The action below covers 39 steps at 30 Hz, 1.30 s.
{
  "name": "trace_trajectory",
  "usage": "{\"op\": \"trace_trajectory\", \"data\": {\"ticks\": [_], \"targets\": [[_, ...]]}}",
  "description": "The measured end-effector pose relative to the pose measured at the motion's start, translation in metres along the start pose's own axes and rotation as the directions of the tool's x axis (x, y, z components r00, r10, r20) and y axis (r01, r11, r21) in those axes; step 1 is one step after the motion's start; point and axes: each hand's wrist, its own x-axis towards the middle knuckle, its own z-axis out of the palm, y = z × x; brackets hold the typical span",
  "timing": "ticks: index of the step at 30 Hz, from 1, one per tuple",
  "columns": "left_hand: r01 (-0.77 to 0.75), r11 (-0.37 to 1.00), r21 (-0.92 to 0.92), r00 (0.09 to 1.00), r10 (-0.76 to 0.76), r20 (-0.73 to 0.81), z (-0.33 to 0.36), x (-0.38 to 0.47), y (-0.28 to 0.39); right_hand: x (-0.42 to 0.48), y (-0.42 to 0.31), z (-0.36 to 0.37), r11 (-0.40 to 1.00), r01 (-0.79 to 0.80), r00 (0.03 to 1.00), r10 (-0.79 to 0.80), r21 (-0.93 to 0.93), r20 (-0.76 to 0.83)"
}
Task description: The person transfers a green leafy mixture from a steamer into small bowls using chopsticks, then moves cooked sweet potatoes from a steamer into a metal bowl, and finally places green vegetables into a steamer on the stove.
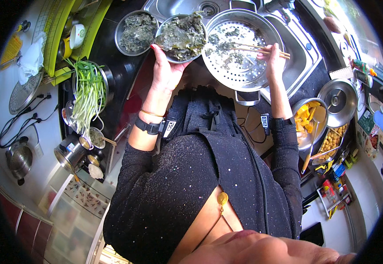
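My left hand [166,71] grips the rim of a round metal bowl [180,61], which is heaped with dark green, leafy food coated in pale batter or flour [181,39]. In my right hand [272,62] is a pair of wooden chopsticks [260,50]. Their tips rest among scraps of the same greens in a perforated metal steamer pan [244,74], just right of the bowl. Those scraps lie scattered over its holed base. A second metal bowl of coated greens [138,33] stands to the left, close against the held bowl.
Behind the steamer is a steel sink [310,56] with a faucet [279,5]. Long green stalks [87,95] overhang a pot at left, near a lidded pot [69,155]. At right are a bowl of orange chunks [305,118], an empty metal bowl [346,112] and a tray of browned pieces [333,143].
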Motion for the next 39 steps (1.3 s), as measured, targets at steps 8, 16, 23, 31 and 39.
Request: {"op": "trace_trajectory", "data": {"ticks": [8, 16, 23, 31, 39], "targets": [[0.026, 0.999, 0.028, 0.987, -0.021, -0.161, -0.049, -0.021, 0.014, 0.0, -0.008, 0.015, 0.988, 0.06, 0.996, -0.068, 0.141, 0.052], [0.023, 0.997, 0.073, 0.981, -0.009, -0.196, -0.09, -0.04, 0.023, 0.008, 0.005, 0.048, 0.995, 0.099, 0.993, -0.096, -0.031, 0.074], [0.028, 0.999, 0.045, 0.949, -0.012, -0.314, -0.134, -0.064, 0.034, 0.035, 0.034, 0.028, 0.972, -0.109, 0.985, 0.077, 0.207, 0.156], [-0.194, 0.978, -0.078, 0.904, 0.147, -0.401, -0.181, -0.064, 0.027, 0.046, 0.022, -0.031, 0.886, -0.169, 0.979, 0.103, 0.431, 0.174], [-0.246, 0.969, 0.022, 0.834, 0.223, -0.505, -0.223, -0.055, 0.022, 0.009, -0.068, 0.043, 0.887, -0.112, 0.923, -0.074, 0.449, 0.378]]}}
